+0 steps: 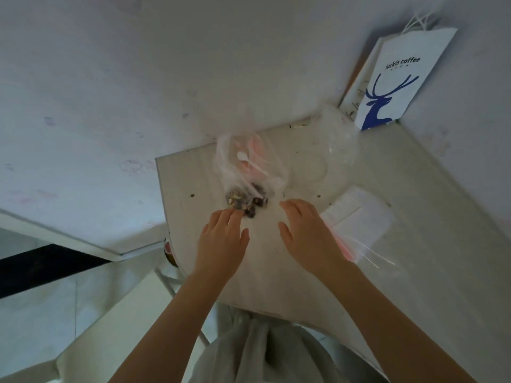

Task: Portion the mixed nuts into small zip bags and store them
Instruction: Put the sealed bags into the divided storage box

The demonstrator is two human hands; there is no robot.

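A clear plastic bag (243, 167) lies on the pale table (414, 244), with mixed nuts (246, 201) bunched at its near end and a white plastic spoon (249, 161) on top. My left hand (221, 239) reaches to the nuts, its fingertips touching the bag's near end with fingers fairly straight. Just right of the nuts, my right hand (307, 233) hovers over the table with fingers relaxed, holding nothing. A stack of small clear zip bags with pink strips (356, 225) lies under and right of my right wrist.
A white and blue paper coffee bag (398, 81) stands against the wall at the table's far right corner. More crumpled clear plastic (331, 139) lies in front of it. The wall runs along the table's left and far sides.
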